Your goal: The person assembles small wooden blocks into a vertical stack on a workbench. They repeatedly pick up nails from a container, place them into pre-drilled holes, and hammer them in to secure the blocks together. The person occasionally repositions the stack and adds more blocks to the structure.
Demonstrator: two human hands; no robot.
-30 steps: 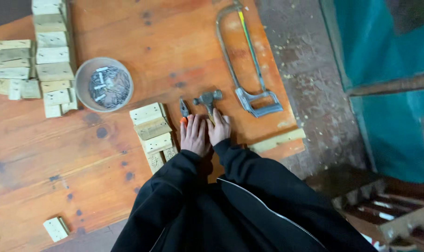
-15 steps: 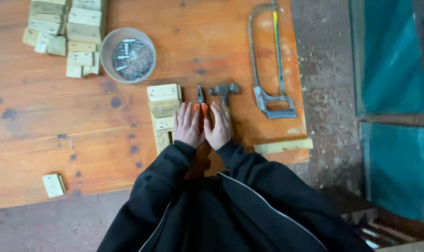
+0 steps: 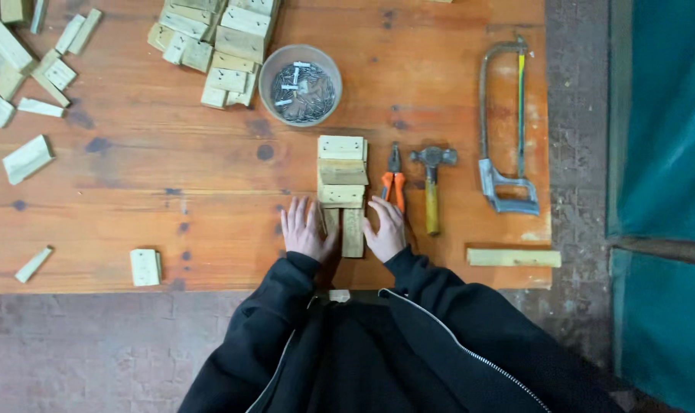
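A small assembly of pale wooden blocks lies on the orange wooden table, near its front edge. My left hand rests flat on the table just left of the lower blocks, its fingers apart. My right hand lies flat on the other side, touching the right lower block and partly covering the handles of orange pliers. Neither hand grips anything. A hammer with a wooden handle lies just right of the pliers.
A round bowl of nails stands behind the blocks. A pile of wood offcuts sits at the back, with loose pieces at the left. A hacksaw and a wooden strip lie at the right.
The view has shifted so the table's left side shows more. My hands, close together over the pliers before, have spread apart to either side of the lower blocks.
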